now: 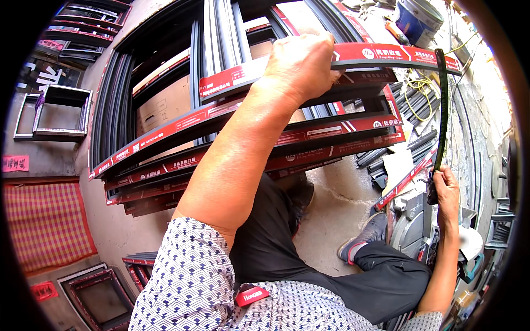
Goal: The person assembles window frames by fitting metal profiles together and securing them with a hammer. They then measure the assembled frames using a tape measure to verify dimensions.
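In the head view there are two bare hands. The left hand (301, 66) is clamped around one red-labelled bar (397, 53) above a stack of dark frames (176, 126), too overlapped to count surely. The right hand (448, 187) is closed on the lower end of one long dark strip (444, 110), standing nearly upright beside the bar's right end. Two shoes, one bucket (418, 25) and one checked cloth (49, 226) show around the bare, cracked floor (331, 220).
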`<action>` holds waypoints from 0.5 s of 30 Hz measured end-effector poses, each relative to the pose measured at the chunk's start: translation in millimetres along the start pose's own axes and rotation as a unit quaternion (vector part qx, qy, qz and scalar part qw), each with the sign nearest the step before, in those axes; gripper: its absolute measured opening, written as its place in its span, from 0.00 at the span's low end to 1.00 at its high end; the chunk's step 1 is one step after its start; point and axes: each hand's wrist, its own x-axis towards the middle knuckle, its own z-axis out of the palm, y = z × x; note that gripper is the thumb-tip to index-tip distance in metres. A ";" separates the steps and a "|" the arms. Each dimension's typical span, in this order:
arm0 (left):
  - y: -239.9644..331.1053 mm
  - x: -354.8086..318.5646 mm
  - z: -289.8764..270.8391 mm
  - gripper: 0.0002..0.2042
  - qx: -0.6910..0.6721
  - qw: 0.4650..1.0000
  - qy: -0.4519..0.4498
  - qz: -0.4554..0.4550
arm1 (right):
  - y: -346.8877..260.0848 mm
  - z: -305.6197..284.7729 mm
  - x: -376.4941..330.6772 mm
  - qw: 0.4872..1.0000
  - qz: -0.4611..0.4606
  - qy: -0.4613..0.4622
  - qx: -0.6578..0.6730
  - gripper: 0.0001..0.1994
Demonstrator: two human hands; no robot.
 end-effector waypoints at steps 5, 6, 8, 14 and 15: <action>1.6 -3.1 -2.6 0.19 -0.006 1.000 -0.017 0.001 | -6.8 0.4 -4.9 1.000 0.006 -0.013 0.001 0.06; 3.0 -2.8 -3.0 0.19 -0.006 1.000 -0.021 0.000 | -5.6 -0.7 -4.8 1.000 0.004 -0.015 0.004 0.06; 7.5 -0.8 -2.5 0.19 -0.011 1.000 -0.028 0.005 | 10.4 -4.7 0.6 0.999 -0.034 0.006 -0.003 0.06; 14.4 -3.8 -13.5 0.19 -0.053 0.997 -0.051 -0.012 | 2.3 1.9 2.5 0.998 -0.049 0.024 -0.021 0.05; 16.1 -4.4 -13.1 0.18 -0.063 0.996 -0.062 -0.018 | -7.1 2.1 -2.2 1.000 -0.006 -0.001 0.011 0.05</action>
